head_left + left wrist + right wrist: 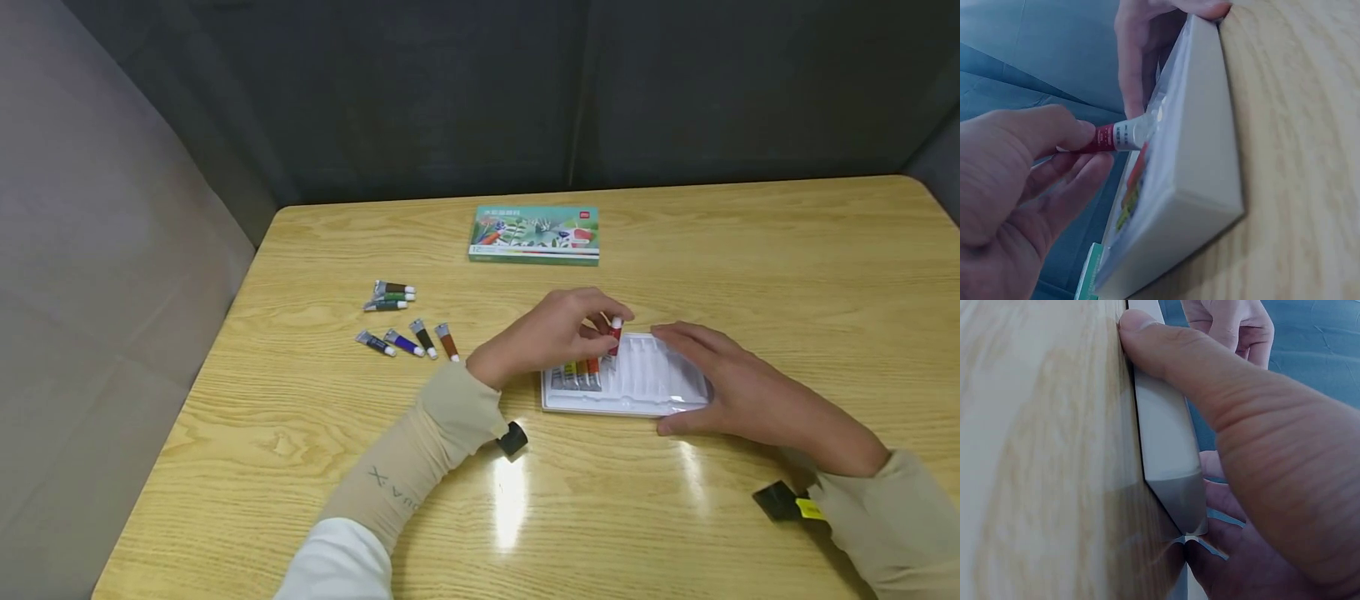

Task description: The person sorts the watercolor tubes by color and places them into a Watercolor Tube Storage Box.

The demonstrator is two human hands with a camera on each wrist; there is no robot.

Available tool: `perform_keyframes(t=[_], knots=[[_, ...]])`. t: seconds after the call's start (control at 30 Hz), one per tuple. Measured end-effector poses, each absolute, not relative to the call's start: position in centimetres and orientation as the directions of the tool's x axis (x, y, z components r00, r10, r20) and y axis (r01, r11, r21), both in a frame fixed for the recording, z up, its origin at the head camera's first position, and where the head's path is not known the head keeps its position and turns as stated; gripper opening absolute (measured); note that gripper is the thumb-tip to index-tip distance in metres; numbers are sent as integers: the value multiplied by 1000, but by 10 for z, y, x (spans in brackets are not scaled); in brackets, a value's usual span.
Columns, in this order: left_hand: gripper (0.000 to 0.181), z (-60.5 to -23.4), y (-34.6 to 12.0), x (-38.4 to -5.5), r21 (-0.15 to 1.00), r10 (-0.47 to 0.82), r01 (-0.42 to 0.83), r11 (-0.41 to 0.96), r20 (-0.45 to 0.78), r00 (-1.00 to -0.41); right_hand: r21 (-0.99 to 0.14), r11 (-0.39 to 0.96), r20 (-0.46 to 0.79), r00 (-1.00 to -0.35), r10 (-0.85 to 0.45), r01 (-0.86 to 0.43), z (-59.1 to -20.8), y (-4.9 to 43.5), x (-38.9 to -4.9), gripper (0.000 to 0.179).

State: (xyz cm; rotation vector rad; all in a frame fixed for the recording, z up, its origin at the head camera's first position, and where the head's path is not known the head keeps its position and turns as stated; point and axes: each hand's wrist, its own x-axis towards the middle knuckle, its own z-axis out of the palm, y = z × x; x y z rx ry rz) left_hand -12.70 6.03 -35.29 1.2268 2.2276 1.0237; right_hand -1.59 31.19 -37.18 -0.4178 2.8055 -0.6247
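Note:
Between thumb and fingers, my left hand [551,333] pinches a red paint tube [615,333] by its capped end. In the left wrist view the tube's silver tail [1132,134] points down at the white plastic tray [622,407]. Several paint tubes [582,375], yellow to orange, lie side by side at the tray's left end. My right hand [738,383] grips the tray's right end, thumb on the near side and fingers on the far side. Bare slots show between the red tube and the right hand.
A green illustrated paint box [534,237] lies behind the tray. To the left are three tubes in a cluster [390,297] and a row of several more, among them a violet tube [403,342] and a brown tube [447,342]. A dark curtain hangs behind the wooden table [262,467].

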Motion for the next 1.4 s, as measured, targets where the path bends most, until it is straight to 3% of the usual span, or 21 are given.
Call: perform_keyframes(t=[0.63,1.4], knots=[[39,-362,67,-121,607,825,661,442,14,-564,-442,859,-129,-929,-346,-258,-374,313,-15,122],[17,-364,59,-128,524,916,780,342,-1,-402,-432,866,-124,-935,-333,-251,-374,312,-16,121]])
